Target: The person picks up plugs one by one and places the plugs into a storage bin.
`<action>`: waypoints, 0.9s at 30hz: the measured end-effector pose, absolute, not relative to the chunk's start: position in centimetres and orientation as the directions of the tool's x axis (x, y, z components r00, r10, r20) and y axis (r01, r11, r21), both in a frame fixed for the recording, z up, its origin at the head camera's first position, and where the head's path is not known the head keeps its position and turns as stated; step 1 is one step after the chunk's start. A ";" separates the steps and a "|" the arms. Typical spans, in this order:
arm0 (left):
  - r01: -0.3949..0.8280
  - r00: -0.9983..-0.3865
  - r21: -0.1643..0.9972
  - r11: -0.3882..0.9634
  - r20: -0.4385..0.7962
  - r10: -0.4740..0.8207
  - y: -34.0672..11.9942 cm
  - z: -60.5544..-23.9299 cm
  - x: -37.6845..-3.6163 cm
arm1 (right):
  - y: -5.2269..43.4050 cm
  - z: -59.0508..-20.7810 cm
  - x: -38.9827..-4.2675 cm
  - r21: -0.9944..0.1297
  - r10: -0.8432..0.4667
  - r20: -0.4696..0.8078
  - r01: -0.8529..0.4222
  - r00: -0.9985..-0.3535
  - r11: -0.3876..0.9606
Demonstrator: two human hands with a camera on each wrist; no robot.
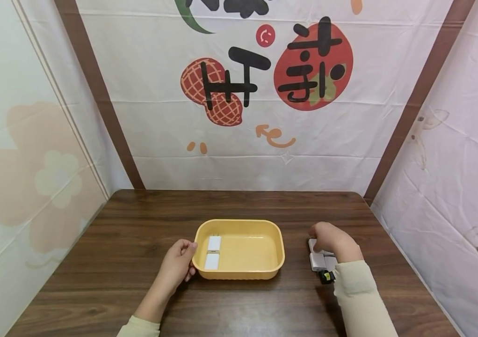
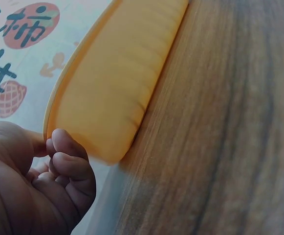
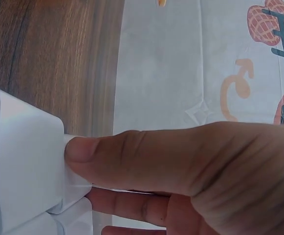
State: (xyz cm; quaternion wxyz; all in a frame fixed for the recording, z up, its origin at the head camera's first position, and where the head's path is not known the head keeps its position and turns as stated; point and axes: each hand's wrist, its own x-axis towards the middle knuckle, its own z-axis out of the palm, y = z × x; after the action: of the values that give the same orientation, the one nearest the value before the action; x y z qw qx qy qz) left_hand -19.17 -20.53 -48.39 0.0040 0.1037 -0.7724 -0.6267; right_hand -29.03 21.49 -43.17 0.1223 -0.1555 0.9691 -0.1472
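Note:
My left hand [image 1: 177,263] grips the left rim of a yellow plastic tray [image 1: 243,275], thumb at the rim and curled fingers against the outer wall. Inside the tray's left end lie two white plug adapters, one with prongs [image 1: 214,243] behind the other [image 1: 212,262]. To the right of the tray, my right hand [image 1: 335,239] reaches down over a group of white adapters [image 1: 317,262]. The right wrist view shows thumb and fingers pinching a white adapter [image 3: 76,188] behind a larger white block [image 3: 29,156]. My palm hides part of the group in the head view.
A small black piece with a yellow label [image 1: 327,277] lies at the near side of the white adapters. Everything stands on a dark wood-grain table [image 1: 247,309]. Printed cloth [image 1: 247,173] hangs behind the table and at both sides.

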 end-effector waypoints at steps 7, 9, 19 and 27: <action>-0.142 -0.982 0.971 0.193 -0.114 -0.153 -20.5 -48.2 -19.0 | 21.5 -43.4 -29.3 -0.291 -0.371 -0.149 -0.318 -0.917 0.903; -0.144 -0.981 0.971 0.191 -0.115 -0.154 -20.4 -48.1 -18.9 | 21.5 -43.4 -29.3 -0.290 -0.369 -0.152 -0.316 -0.917 0.903; -0.142 -0.982 0.971 0.190 -0.114 -0.153 -20.5 -48.1 -19.0 | 21.3 -43.3 -29.2 -0.288 -0.351 -0.166 -0.296 -0.921 0.911; -0.137 -0.982 0.975 0.177 -0.111 -0.151 -20.5 -48.2 -19.0 | 21.2 -43.5 -29.2 -0.271 -0.347 -0.162 -0.297 -0.924 0.916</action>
State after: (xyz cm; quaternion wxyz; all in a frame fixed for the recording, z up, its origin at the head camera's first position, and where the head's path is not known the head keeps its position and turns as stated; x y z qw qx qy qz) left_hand -18.98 -20.46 -48.18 0.0053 0.0938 -0.7671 -0.6347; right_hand -29.16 21.22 -43.45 0.1039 -0.1655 0.9731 -0.1217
